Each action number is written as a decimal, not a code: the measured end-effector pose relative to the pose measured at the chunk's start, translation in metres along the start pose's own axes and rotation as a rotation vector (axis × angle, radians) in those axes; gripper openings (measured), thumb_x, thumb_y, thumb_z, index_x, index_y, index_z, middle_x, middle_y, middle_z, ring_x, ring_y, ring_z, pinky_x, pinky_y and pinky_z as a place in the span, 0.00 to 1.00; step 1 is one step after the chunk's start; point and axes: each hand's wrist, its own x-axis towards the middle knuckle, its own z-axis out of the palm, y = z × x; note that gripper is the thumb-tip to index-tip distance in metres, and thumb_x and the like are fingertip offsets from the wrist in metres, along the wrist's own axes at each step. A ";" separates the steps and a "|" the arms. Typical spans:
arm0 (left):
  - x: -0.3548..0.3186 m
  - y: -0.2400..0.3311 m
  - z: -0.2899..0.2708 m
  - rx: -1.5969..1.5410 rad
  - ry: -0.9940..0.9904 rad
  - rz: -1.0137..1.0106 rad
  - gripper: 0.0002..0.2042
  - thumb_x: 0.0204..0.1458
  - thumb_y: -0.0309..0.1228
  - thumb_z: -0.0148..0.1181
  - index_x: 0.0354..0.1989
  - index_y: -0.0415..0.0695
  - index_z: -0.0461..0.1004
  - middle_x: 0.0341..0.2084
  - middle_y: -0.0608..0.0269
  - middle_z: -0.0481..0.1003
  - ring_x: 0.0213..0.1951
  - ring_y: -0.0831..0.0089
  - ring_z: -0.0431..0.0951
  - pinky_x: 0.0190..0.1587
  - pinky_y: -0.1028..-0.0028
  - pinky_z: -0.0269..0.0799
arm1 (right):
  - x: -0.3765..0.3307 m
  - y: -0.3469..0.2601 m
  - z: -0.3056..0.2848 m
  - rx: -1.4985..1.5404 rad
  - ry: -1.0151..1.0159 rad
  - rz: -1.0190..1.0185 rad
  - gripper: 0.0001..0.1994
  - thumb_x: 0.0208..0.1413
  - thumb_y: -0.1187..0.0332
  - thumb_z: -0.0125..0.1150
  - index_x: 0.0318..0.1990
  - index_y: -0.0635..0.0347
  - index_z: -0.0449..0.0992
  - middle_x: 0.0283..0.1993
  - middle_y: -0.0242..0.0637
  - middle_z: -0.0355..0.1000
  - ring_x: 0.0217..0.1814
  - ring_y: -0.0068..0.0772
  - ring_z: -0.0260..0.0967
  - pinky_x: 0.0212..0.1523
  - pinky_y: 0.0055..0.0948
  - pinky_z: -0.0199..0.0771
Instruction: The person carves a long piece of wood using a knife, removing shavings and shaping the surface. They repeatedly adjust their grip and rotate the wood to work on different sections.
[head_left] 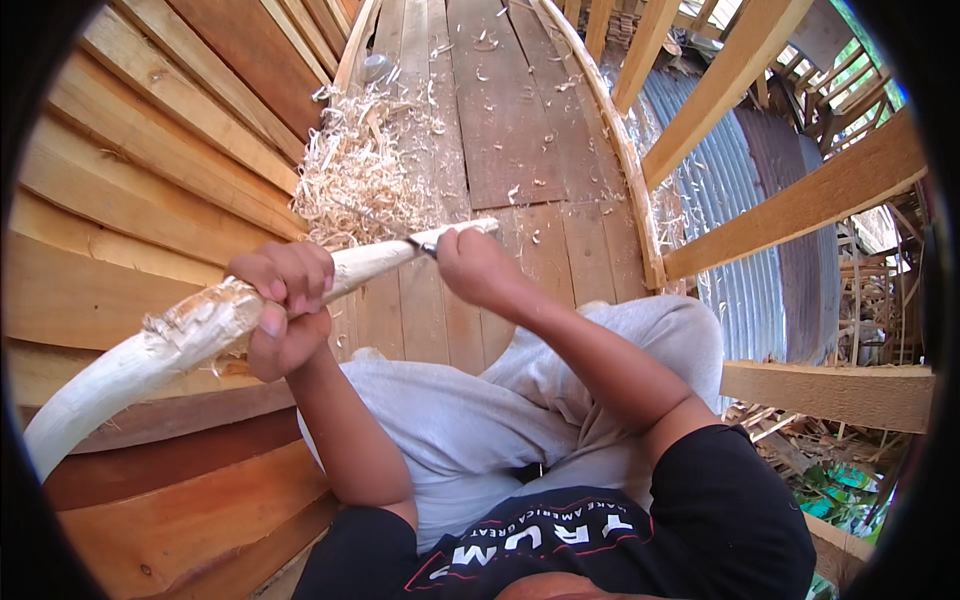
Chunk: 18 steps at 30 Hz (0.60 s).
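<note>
A long, pale, peeled wooden branch (110, 385) runs from the lower left to just in front of my knees, with a rough, torn patch near its middle. My left hand (285, 295) is wrapped around it just past that patch. In my right hand (480, 268), closed near the narrower far end, is a knife (427, 249). Its thin blade crosses the branch and points up and left towards the shavings; most of its handle is hidden by my fingers.
Curly wood shavings (360, 180) are heaped on the plank floor (510, 150) ahead. Stacked boards (110, 230) form a wall on my left. On the right stands a timber railing (800, 215), with corrugated metal sheets (745, 290) beyond. My crossed legs (430, 410) are beneath my arms.
</note>
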 end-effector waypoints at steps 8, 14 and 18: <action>0.001 0.002 0.000 0.012 0.028 0.007 0.09 0.46 0.34 0.52 0.31 0.46 0.60 0.19 0.66 0.60 0.21 0.76 0.59 0.31 0.70 0.59 | 0.010 0.044 0.003 -0.175 0.006 -0.062 0.19 0.58 0.66 0.39 0.36 0.71 0.76 0.39 0.61 0.73 0.43 0.62 0.72 0.44 0.52 0.71; 0.010 -0.001 0.027 0.097 0.549 -0.009 0.08 0.47 0.33 0.51 0.32 0.45 0.62 0.19 0.66 0.58 0.22 0.75 0.59 0.33 0.71 0.59 | 0.024 0.051 0.019 0.130 0.077 0.072 0.21 0.59 0.63 0.37 0.37 0.72 0.74 0.42 0.60 0.73 0.44 0.62 0.71 0.48 0.51 0.70; 0.012 -0.001 0.026 0.088 0.558 -0.007 0.07 0.47 0.33 0.51 0.31 0.45 0.61 0.19 0.66 0.58 0.22 0.75 0.58 0.34 0.71 0.58 | 0.032 0.061 0.024 -0.050 0.110 -0.034 0.22 0.60 0.62 0.36 0.34 0.74 0.73 0.40 0.64 0.71 0.42 0.64 0.70 0.47 0.53 0.69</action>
